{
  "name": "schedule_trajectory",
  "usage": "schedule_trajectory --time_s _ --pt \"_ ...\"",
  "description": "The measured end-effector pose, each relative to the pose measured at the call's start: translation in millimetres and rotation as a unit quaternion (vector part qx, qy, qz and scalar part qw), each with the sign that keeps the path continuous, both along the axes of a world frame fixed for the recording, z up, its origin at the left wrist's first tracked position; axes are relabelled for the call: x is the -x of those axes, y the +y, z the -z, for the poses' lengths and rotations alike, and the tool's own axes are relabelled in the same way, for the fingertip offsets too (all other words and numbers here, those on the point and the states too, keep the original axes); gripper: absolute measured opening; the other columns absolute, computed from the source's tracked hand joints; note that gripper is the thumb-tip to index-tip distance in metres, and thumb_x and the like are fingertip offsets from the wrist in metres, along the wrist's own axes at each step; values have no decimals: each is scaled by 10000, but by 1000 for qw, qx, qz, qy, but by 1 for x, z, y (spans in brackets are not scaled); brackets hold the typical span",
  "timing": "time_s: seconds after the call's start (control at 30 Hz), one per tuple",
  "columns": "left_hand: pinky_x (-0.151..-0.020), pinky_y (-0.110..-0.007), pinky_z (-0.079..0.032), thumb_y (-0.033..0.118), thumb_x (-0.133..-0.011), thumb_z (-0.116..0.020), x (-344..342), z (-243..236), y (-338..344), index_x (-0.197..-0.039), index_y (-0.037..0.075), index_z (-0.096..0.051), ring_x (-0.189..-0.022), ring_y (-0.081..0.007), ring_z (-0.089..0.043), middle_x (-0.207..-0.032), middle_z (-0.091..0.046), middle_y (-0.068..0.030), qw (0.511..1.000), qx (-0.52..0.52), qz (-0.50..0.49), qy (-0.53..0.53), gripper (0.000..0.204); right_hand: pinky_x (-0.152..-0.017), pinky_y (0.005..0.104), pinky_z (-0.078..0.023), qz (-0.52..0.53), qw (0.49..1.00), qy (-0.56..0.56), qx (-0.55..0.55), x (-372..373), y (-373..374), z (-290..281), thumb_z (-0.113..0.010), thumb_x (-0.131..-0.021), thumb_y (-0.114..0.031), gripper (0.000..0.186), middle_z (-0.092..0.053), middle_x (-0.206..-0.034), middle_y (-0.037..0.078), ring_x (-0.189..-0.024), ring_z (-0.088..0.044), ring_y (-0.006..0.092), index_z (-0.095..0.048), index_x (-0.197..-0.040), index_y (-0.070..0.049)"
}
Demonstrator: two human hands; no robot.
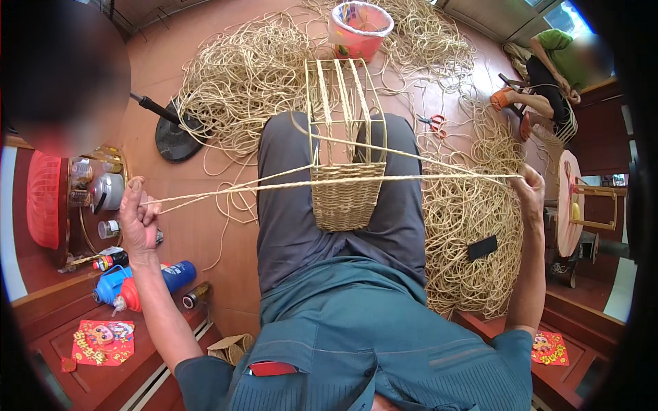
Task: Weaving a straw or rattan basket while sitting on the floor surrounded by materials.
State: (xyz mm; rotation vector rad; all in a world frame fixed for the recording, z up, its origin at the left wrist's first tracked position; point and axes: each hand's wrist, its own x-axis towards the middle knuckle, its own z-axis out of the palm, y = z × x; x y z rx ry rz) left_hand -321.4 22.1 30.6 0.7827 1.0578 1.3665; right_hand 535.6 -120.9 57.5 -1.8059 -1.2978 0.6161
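Note:
A partly woven straw basket (pixel 347 198) rests between my thighs, its woven end toward me. Bare frame bars (pixel 326 103) stretch away from it, wrapped in pale cord. Out to the left, my left hand (pixel 139 218) is closed on strands of twisted straw cord (pixel 425 177). My right hand (pixel 531 188), far out to the right, pinches the cord too. Between both hands one strand runs taut across the basket's top edge. Other strands slant from my hands to the basket's sides. Neither hand touches the basket itself.
Loose cord heaps (pixel 247 75) lie ahead, and another pile (pixel 473 226) at my right carries a black phone (pixel 482 248). Red-handled scissors (pixel 434 124) lie on the floor near a pink bucket (pixel 359 48). Bottles (pixel 178 275) stand left. Another person (pixel 572 61) sits at far right.

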Motion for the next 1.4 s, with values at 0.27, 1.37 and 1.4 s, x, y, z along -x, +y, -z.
schedule_trajectory --time_s 0.27,1.37,1.4 --pt "-556 -251 -372 208 -1069 -759 54 45 31 -1202 81 -727 -493 -45 -312 -631 -363 87 997 32 -63 -1 187 -555 257 -383 307 950 45 35 -121 -105 51 -771 -1010 -146 294 -500 -691 -79 -610 -456 32 -576 -793 -172" --pt "-836 -222 -519 95 -1085 -730 -286 -1 -29 -1165 20 -756 -909 -57 -635 -995 -721 9 902 -187 98 376 113 -847 426 -572 -233 959 -64 -145 320 76 -24 -785 -955 -89 125 -760 -967 117 -922 -750 326 -773 -1073 -53" --pt "-865 -230 -531 101 -1092 -717 -286 -2 -32 -1201 15 -744 -945 -71 -656 -1040 -736 -8 920 -155 109 344 141 -848 430 -561 -238 955 -89 -155 323 78 -24 -782 -949 -95 118 -754 -966 111 -928 -745 319 -768 -1061 -62"
